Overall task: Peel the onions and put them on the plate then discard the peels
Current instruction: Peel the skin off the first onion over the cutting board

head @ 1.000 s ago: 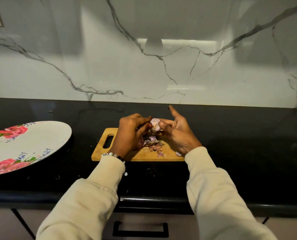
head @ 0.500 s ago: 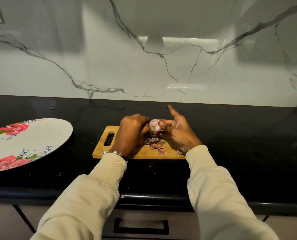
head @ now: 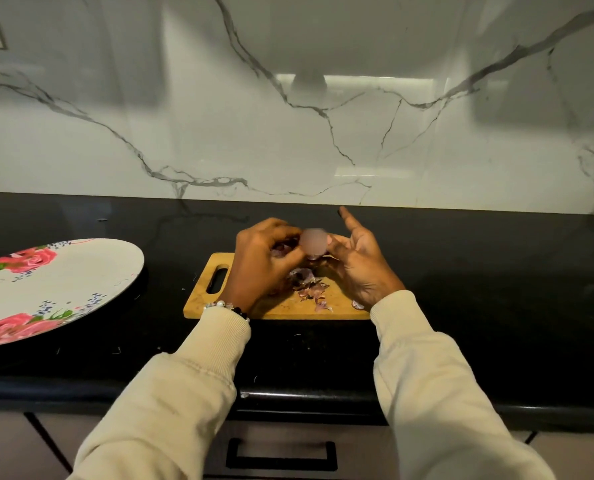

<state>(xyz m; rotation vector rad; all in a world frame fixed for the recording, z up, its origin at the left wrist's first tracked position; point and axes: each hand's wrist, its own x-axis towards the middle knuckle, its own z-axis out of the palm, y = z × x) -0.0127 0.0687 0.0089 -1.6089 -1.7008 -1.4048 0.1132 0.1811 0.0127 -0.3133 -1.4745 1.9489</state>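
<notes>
One head-worn wide-angle view looks forward and down, close over the counter, facing the wall.

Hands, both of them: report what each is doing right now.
Left hand: fingers curled, gripping the onion and its skin.
Right hand: thumb and fingers pinch the onion; index finger sticks out straight.

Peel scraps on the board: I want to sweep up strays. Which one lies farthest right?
The small pale purple peel scrap beside the right hand's wrist, near the cutting board's right end, apart from the main pile at the middle.
</notes>
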